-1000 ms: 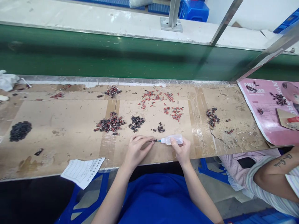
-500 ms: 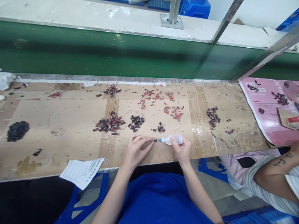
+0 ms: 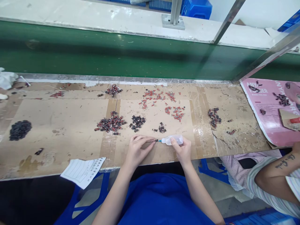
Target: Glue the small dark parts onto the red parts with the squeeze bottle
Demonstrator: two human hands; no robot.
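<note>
Camera view shifts slightly relative to the earlier frame; both hands, the bottle and the held part keep their relative positions.

Surface [image 3: 70, 125]: cardboard-covered, extends beyond and to either side of both hands. The covering probably protects against spills. Paper sheet [image 3: 82, 172]: left of the left hand [image 3: 136, 150], overhanging the near edge. Pile of red-and-black pieces [image 3: 110, 124]: beyond and to the left of the left hand. Black heap [image 3: 20, 130]: far left of the left hand. Its separation from the other piles suggests sorting by type.

Bottle [image 3: 167, 140]: translucent, grasped by the right hand [image 3: 184, 151], lying nearly level with its blue tip [image 3: 159, 141] directed at the left hand. The thumb bears on the near side of the body, a grip that appears suited to aiming and squeezing.

Black pile [image 3: 137, 122]: just beyond the left hand, presumably for short reach. Small cluster [image 3: 162, 127]: beyond the bottle, near its tip.

Held part [image 3: 156, 140]: small, dark, between the hands at the left fingertips. The left hand pinches it, apparently to present its end steadily to the blue tip. Contact between tip and part cannot be confirmed at this size.
</note>
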